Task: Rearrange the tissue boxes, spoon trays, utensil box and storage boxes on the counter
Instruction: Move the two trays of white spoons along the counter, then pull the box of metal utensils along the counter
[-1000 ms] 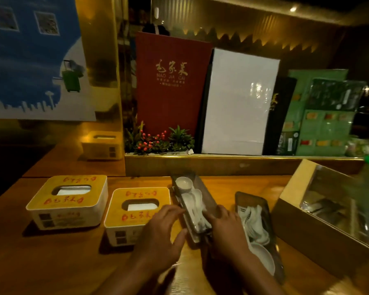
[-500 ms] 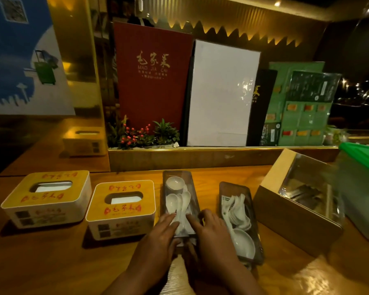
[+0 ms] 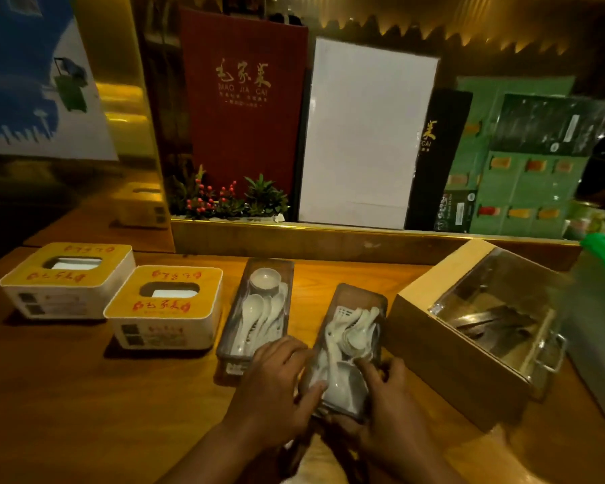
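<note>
Two hands are on one tray right now; my left hand [image 3: 276,389] and my right hand [image 3: 392,396] are both wrapped around the near end of the right spoon tray [image 3: 350,347], so I am holding it from both sides; the fingers are closed on its edges, not loose.

This tray sits on the counter [image 3: 84,396], between the left spoon tray [image 3: 255,309] and the utensil box [image 3: 468,344]; it is turned a bit crooked, with its far end leaning toward the utensil box; the left spoon tray looks straight, and it is just beside my left hand.

Farther left are the two tissue boxes, the near tissue box [image 3: 165,309] and the far tissue box [image 3: 67,281], side by side and close together; at the right edge I can see a green-topped storage box [image 3: 598,326], but it is blurry and partly cut off.

I think the step I am on is fixing the right spoon tray; it is full of white spoons [image 3: 350,337] piled loosely, so I should slide it and turn it slowly, not lift it fast, or the spoons may rattle out; next I would twist it to match the left tray, with a small gap on each side; after that the utensil box looks crooked too and may need a turn.
</note>
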The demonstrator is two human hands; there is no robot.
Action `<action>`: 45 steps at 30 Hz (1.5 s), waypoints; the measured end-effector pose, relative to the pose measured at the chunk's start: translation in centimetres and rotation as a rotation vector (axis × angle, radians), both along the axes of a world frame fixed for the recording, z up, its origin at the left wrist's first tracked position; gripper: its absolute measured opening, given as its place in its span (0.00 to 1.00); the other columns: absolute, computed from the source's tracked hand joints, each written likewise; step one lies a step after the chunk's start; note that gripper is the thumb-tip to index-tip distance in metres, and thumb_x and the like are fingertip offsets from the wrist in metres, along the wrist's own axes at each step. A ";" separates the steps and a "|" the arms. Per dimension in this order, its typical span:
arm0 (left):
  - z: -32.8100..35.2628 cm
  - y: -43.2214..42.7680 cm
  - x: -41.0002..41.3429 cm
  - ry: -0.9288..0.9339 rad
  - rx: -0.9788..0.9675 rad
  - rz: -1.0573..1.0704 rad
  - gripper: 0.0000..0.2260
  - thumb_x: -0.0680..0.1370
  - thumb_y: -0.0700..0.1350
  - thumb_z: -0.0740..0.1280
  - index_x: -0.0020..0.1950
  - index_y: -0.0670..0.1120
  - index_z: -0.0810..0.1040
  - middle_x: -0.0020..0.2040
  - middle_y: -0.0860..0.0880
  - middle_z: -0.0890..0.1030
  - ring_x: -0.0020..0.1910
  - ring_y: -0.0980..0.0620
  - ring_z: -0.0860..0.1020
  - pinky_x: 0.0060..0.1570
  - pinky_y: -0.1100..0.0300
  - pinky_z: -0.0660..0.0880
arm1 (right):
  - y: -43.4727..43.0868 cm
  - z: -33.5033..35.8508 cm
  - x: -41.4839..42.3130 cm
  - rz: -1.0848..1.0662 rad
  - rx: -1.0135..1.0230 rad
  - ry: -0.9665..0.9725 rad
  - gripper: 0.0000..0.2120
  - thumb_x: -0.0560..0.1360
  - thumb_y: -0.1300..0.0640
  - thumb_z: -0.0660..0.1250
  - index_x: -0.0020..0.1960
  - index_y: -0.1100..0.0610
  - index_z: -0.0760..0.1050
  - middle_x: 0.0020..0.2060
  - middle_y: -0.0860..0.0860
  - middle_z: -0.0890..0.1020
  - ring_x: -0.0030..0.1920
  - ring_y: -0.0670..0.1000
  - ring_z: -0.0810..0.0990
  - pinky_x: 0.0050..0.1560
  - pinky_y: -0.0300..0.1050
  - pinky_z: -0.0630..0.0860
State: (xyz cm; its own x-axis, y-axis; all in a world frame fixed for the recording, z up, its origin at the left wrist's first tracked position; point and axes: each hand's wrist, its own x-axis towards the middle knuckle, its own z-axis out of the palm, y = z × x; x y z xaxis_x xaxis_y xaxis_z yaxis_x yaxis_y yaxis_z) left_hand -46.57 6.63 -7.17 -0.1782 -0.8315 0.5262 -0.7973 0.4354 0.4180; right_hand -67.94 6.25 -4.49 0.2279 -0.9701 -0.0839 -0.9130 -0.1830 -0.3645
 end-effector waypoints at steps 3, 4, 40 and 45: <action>-0.4 0.1 -2.0 -0.059 0.049 0.015 0.22 0.77 0.62 0.67 0.64 0.50 0.80 0.63 0.53 0.80 0.68 0.53 0.74 0.66 0.48 0.72 | -1.6 0.1 -1.7 0.117 -0.015 0.015 0.58 0.56 0.13 0.48 0.80 0.40 0.51 0.75 0.51 0.56 0.72 0.53 0.67 0.68 0.48 0.72; -0.4 0.0 -2.6 -0.081 0.075 0.047 0.23 0.77 0.63 0.65 0.66 0.51 0.80 0.66 0.53 0.78 0.70 0.53 0.72 0.69 0.48 0.70 | -2.2 0.2 -2.2 0.154 -0.023 0.052 0.58 0.56 0.13 0.46 0.80 0.41 0.50 0.77 0.51 0.55 0.73 0.54 0.65 0.69 0.49 0.70; 5.2 -1.6 -20.1 0.629 0.471 0.172 0.37 0.75 0.68 0.65 0.80 0.55 0.62 0.78 0.50 0.68 0.74 0.47 0.69 0.69 0.47 0.69 | -4.8 5.6 -24.3 -0.219 -0.569 -0.597 0.11 0.77 0.55 0.70 0.59 0.50 0.79 0.53 0.46 0.80 0.52 0.42 0.79 0.51 0.42 0.80; 5.5 -3.6 -23.8 0.920 0.640 0.089 0.49 0.66 0.79 0.63 0.81 0.60 0.54 0.80 0.50 0.65 0.75 0.44 0.68 0.71 0.41 0.66 | -8.4 2.7 -28.9 -0.466 -0.275 -0.692 0.22 0.76 0.52 0.72 0.68 0.45 0.73 0.63 0.50 0.77 0.60 0.50 0.77 0.63 0.55 0.77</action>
